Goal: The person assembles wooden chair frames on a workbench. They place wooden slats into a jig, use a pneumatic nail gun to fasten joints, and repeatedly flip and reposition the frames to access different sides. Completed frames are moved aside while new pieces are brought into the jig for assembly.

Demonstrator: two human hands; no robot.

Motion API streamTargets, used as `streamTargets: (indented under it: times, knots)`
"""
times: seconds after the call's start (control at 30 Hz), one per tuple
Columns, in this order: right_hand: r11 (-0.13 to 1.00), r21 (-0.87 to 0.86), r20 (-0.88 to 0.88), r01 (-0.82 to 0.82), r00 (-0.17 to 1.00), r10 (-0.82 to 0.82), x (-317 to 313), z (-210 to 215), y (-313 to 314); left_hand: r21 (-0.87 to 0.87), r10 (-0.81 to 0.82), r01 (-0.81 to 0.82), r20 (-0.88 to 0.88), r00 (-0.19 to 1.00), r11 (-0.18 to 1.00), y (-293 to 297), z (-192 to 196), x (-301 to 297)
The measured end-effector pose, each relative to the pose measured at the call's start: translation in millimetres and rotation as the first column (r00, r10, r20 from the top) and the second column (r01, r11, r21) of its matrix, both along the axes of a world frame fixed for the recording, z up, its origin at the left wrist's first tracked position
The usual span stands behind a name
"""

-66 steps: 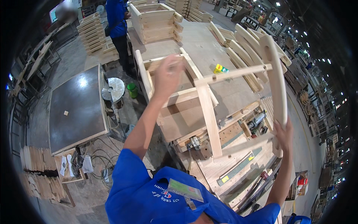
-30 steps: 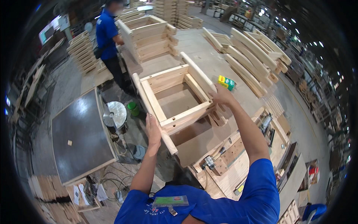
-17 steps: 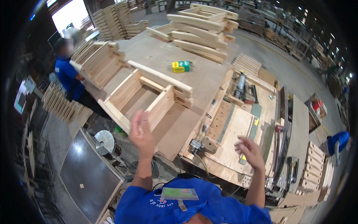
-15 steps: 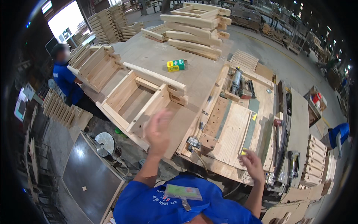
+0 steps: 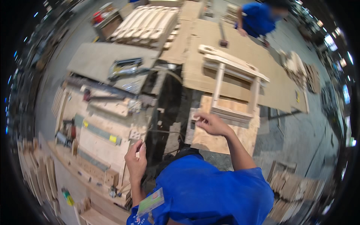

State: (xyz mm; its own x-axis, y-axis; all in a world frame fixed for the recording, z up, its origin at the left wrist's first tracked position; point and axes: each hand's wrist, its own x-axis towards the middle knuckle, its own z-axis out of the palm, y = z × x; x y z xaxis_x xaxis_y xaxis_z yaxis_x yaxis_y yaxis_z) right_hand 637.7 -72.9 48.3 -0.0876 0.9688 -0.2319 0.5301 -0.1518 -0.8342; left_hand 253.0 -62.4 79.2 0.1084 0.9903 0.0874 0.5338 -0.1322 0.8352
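Note:
A pale wooden frame (image 5: 233, 87) with two upright legs and cross rails stands on a plywood board (image 5: 245, 139) in front of me. My right hand (image 5: 210, 124) reaches forward and its fingers close on the left end of the frame's lowest rail. My left hand (image 5: 136, 162) hovers lower on the left, beside the edge of a cluttered wooden workbench (image 5: 99, 140). Its fingers are loosely spread and hold nothing. A dark gap separates the workbench from the plywood board.
A large table (image 5: 210, 71) carries the frame's far side. A stack of wooden slats (image 5: 150, 20) and a power tool (image 5: 123, 67) lie at the back left. Another person in blue (image 5: 260, 18) works at the far right. Wood pieces (image 5: 292, 182) are piled at the lower right.
The view has swung to a different part of the workshop. My hands, raised and empty before, have come down. The right one has taken hold of the legged frame's rail.

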Motion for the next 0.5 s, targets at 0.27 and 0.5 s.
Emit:
streamTargets:
  times: [0.27, 0.5]
  knots:
    - [0.850, 0.392, 0.674, 0.352, 0.520, -0.525, 196.4, -20.9, 75.7, -0.022, -0.206, 0.207, -0.229, 0.951, 0.978, 13.2, 7.7, 57.7]
    - [0.894, 0.284, 0.863, 0.347, 0.315, -0.396, 271.7, -36.2, 153.8, -0.080, -0.174, 0.156, -0.333, 0.927, 0.984, -6.6, 5.5, 49.3]
